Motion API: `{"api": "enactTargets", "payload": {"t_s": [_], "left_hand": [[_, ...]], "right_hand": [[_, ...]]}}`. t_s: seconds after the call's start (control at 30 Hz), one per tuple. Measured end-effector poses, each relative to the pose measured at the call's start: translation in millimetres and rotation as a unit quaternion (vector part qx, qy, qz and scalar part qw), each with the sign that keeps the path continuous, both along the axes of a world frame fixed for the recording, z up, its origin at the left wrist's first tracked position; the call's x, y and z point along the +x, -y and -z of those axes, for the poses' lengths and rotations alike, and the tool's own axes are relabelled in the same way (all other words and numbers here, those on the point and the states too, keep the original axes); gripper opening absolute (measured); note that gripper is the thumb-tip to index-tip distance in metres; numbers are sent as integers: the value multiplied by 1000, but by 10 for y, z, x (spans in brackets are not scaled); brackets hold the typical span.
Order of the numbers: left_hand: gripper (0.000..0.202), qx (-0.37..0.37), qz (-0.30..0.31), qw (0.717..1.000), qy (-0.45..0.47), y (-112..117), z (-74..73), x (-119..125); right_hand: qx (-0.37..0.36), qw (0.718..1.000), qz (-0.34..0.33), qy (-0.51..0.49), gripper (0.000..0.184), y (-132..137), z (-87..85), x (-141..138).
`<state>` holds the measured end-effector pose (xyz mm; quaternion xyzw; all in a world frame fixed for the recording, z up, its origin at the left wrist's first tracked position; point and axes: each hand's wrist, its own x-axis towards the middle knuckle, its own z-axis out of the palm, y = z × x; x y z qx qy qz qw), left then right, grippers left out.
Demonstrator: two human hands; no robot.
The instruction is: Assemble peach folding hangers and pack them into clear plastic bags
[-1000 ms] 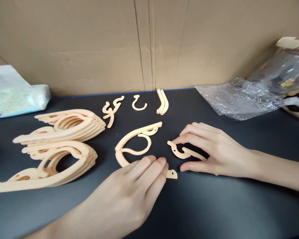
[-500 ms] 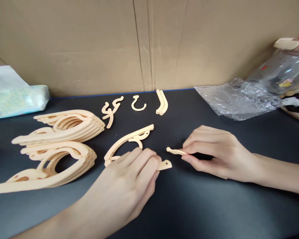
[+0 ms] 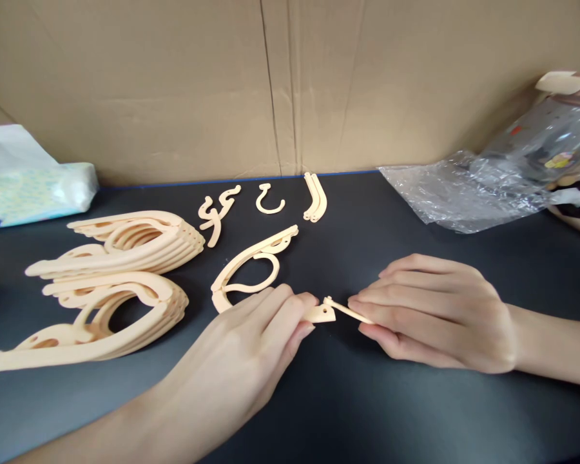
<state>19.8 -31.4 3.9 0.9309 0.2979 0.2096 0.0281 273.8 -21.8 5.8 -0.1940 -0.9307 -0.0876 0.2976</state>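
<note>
My left hand (image 3: 256, 341) is closed around one arm of a cream folding clothes hanger (image 3: 241, 261) with a round hook. The end of that arm, with a small hole, sticks out past my fingertips. Between thumb and fingers, my right hand (image 3: 430, 312) pinches a slim cream hanger piece (image 3: 345, 310). Its knobbed tip is at the holed end, and I cannot tell whether the two touch. The rest of the slim piece is hidden by my fingers.
Folded cream hangers (image 3: 140, 316) lie stacked on the left of the black table (image 3: 348, 406). Behind are loose hook pieces (image 3: 269, 200) and curved strips (image 3: 315, 196). A tissue pack (image 3: 38, 190), clear plastic bag (image 3: 430, 193), bottle (image 3: 541, 138) and cardboard wall (image 3: 183, 90) border the area.
My right hand has turned palm-down, bringing the slim piece's knobbed tip to the hanger arm's end. In my left hand, the hanger has shifted slightly, showing more of its hook.
</note>
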Motion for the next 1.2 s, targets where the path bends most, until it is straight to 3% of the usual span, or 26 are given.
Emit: {"api": "enactTargets", "payload": {"t_s": [0.33,0.53,0.73,1.2], "left_hand": [[19,36,14,999,-14,-8,27,0],[18,11,19,1000,-17,2,35,11],[20,11,26,999,-16,10,18,12],[21,-15,52,998,-9,-4,31,16]], "right_hand": [[98,994,-42,34,9,62,7,13],[157,984,-59,64,19,89,-52,-14],[214,967,-92,99,16,67,-124,-18],[208,961,-133,123,22,106,-148,-19]]}}
